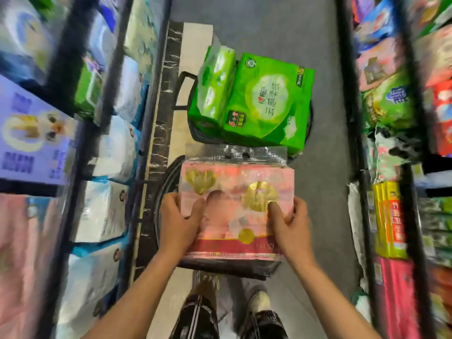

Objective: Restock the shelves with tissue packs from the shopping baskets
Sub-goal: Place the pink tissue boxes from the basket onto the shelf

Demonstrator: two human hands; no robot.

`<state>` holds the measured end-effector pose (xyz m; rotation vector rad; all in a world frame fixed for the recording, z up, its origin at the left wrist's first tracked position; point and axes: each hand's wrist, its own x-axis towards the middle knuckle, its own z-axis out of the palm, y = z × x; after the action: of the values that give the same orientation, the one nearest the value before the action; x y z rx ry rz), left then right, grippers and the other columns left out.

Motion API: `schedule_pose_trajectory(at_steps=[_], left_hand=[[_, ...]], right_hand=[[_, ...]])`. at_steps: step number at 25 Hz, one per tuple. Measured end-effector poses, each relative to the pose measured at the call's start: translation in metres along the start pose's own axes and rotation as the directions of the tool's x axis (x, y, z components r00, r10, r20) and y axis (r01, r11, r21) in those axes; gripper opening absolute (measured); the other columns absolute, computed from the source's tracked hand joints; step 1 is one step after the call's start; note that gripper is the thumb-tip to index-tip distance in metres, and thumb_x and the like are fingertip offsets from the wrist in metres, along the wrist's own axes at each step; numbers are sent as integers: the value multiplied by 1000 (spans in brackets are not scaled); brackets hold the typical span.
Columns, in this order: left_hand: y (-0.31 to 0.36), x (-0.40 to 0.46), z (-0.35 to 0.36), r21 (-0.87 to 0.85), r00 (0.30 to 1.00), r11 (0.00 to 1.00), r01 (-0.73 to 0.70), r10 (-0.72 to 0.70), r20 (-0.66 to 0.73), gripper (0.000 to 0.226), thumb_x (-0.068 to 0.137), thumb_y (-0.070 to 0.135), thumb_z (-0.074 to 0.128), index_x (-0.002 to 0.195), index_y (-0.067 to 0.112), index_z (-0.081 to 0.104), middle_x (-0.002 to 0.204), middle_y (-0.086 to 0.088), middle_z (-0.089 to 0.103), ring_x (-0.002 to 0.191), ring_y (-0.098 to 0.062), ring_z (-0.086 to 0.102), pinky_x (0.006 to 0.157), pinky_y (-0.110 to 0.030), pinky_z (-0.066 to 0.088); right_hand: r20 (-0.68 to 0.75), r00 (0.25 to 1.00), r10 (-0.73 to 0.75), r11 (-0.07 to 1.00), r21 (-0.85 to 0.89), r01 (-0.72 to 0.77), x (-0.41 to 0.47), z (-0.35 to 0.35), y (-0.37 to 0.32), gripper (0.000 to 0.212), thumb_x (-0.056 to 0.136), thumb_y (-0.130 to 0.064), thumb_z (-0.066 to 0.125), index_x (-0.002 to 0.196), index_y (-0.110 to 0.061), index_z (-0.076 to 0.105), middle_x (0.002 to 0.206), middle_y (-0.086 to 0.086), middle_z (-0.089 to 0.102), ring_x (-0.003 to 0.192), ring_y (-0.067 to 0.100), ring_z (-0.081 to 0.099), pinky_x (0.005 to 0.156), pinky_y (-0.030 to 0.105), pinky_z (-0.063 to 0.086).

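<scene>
A pink tissue pack (pixel 234 189) with gold emblems and a red band is held flat in front of me, above a dark shopping basket (pixel 166 182) on the floor. My left hand (pixel 179 222) grips its left edge, thumb on top. My right hand (pixel 289 222) grips its right edge in the same way. Further ahead a second black basket (pixel 182 94) holds green tissue packs (pixel 266 104), one large and a slimmer one leaning at its left.
Shelves (pixel 115 69) packed with white, blue and pink packs run along the left. Another rack (pixel 362 167) with green, yellow and red packs lines the right. The grey aisle floor (pixel 281 25) lies between. My feet show at the bottom.
</scene>
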<state>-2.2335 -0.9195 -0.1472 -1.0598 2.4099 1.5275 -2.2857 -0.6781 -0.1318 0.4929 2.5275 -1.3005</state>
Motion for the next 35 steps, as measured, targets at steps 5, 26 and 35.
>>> schedule_pose_trajectory(at_steps=[5, 26, 35], left_hand=[[90, -78, -74, -247, 993, 969, 0, -30, -118, 77, 65, 77, 69, 114, 23, 45, 105, 6, 60, 91, -4, 61, 74, -15, 46], [152, -471, -284, -458, 434, 843, -282, -314, -844, 50, 78, 64, 72, 104, 22, 65, 89, 2, 73, 75, -16, 71, 65, -33, 52], [155, -547, -394, -306, -7, 748, -589, -383, -924, 44, 88, 50, 68, 119, 20, 61, 109, 4, 70, 98, -12, 67, 85, -33, 51]], right_hand=[[26, 975, -222, 973, 64, 220, -48, -76, -88, 39, 85, -45, 69, 117, -25, 56, 110, -2, 64, 101, 15, 62, 84, 36, 49], [557, 248, -792, 572, 539, 618, -299, -115, -297, 67, 82, -69, 51, 132, -27, 59, 123, -5, 66, 113, 11, 61, 90, 32, 50], [773, 217, -595, 784, 618, -52, -481, -57, -356, 84, 66, -77, 68, 131, -30, 44, 128, 7, 64, 106, 32, 67, 87, 65, 54]])
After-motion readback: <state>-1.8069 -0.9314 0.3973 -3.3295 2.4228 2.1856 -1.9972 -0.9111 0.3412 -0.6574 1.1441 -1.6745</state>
